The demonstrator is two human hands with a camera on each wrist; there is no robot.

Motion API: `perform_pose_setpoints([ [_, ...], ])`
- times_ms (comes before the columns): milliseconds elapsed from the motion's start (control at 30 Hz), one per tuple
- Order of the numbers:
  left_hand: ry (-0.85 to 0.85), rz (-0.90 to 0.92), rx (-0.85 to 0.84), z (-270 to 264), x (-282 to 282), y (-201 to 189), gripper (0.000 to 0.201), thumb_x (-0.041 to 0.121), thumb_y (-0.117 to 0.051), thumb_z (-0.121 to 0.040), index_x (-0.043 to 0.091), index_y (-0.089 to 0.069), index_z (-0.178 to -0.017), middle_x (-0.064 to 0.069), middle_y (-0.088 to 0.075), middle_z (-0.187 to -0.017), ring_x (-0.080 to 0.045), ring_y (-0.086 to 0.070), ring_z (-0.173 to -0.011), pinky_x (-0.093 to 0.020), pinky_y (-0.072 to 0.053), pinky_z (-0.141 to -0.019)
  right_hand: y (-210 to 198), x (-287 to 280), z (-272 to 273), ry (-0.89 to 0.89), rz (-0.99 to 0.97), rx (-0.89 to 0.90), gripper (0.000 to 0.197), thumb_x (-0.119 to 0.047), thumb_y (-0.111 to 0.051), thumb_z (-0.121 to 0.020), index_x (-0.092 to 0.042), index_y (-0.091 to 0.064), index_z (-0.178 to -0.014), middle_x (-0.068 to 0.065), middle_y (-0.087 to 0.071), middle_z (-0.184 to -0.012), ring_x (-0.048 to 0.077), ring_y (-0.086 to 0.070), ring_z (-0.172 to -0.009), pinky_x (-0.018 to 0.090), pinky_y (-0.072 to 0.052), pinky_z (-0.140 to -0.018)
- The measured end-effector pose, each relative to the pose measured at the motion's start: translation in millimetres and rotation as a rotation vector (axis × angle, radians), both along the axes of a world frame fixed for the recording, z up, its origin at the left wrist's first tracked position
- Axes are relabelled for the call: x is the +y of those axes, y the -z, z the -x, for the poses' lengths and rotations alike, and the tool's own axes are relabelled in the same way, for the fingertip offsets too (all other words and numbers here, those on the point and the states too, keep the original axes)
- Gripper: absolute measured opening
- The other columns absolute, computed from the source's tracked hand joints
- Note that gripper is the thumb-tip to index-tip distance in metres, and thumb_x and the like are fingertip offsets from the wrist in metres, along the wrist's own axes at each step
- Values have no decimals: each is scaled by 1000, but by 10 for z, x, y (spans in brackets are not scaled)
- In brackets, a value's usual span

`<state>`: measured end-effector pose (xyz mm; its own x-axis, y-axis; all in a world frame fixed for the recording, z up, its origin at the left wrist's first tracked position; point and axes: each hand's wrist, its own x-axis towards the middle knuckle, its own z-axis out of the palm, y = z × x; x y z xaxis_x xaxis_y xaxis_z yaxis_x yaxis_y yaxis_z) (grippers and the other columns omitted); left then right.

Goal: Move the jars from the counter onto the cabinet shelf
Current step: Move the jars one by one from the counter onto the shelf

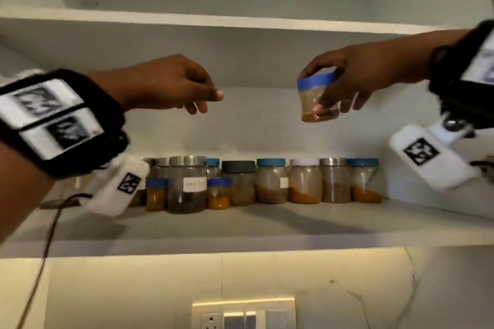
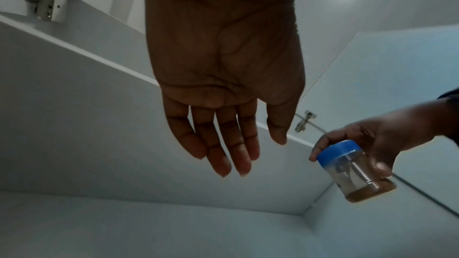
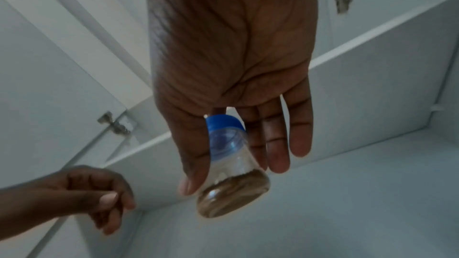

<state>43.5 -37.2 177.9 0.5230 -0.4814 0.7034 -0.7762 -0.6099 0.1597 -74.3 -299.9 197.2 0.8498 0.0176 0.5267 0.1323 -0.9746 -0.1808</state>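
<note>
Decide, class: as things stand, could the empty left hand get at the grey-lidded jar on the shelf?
Probably yes. The left hand holds nothing and hangs above the shelf; the grey-lidded jar stands in the row with open shelf before it, though small blue-lidded jars crowd its left.

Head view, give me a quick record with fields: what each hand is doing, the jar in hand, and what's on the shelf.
right hand: right hand grips a blue-lidded jar from above, fingers round its sides, raised above the shelf
jar contents: brown powder at the bottom, mostly empty
left hand: left hand raised beside it, holds nothing, fingers relaxed
shelf: cabinet shelf carries a row of jars along the back wall
jar placed: not yet
</note>
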Motion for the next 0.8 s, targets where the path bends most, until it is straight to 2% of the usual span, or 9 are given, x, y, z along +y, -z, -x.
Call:
perform_pose_setpoints([
  [100,-83,-81,82,-341,-202,-34,33,47,-58,-87,18,-67,-99,3,-71,-89,-13,-68,-80,-27,-51,-69,16,196,-448,-4,33,86,56,-27,-78,-76,-34,-51,-125,7,-68,-90,21,-65,-70,30,-54,-62],
  [200,-122,-168,228,-676,-420,79,37,46,-60,-88,14,-65,-104,-1,-71,-92,-17,-67,-79,-24,-48,-62,253,287,-859,-35,54,249,57,-28,-80,-74,-36,-52,-123,2,-68,-83,18,-65,-69,31,-57,-66],
  [333,-52,-208,379,-946,-663,265,39,48,-61,-86,15,-65,-107,-3,-71,-97,-18,-67,-82,-27,-50,-69,585,305,-1239,-86,18,445,60,-24,-83,-72,-33,-51,-122,6,-72,-89,23,-69,-79,39,-59,-82],
  [433,3,-283,470,-1019,-747,392,39,48,-61,-86,17,-65,-109,-4,-70,-103,-18,-63,-83,-31,-49,-74,736,274,-1389,-98,-11,540,55,-17,-82,-74,-27,-52,-119,9,-71,-92,28,-70,-82,41,-58,-82],
  [567,39,-372,626,-992,-692,477,49,50,-60,-83,18,-57,-121,-3,-65,-106,-18,-62,-88,-29,-48,-77,752,219,-1487,-72,-40,574,53,-14,-81,-74,-28,-51,-116,7,-68,-81,20,-66,-67,37,-58,-77],
  [667,139,-297,630,-976,-563,490,62,54,-62,-65,21,-57,-117,-7,-67,-111,-16,-62,-87,-27,-48,-75,787,208,-1540,-31,-33,661,54,-10,-81,-74,-31,-50,-114,8,-68,-79,23,-65,-73,37,-58,-80],
  [800,136,-274,599,-958,-487,488,66,55,-64,-58,22,-60,-115,-6,-68,-111,-17,-63,-89,-29,-50,-77,799,220,-1521,-1,-78,724,75,-4,-78,-76,-32,-38,-132,12,-67,-89,27,-66,-82,41,-57,-86],
])
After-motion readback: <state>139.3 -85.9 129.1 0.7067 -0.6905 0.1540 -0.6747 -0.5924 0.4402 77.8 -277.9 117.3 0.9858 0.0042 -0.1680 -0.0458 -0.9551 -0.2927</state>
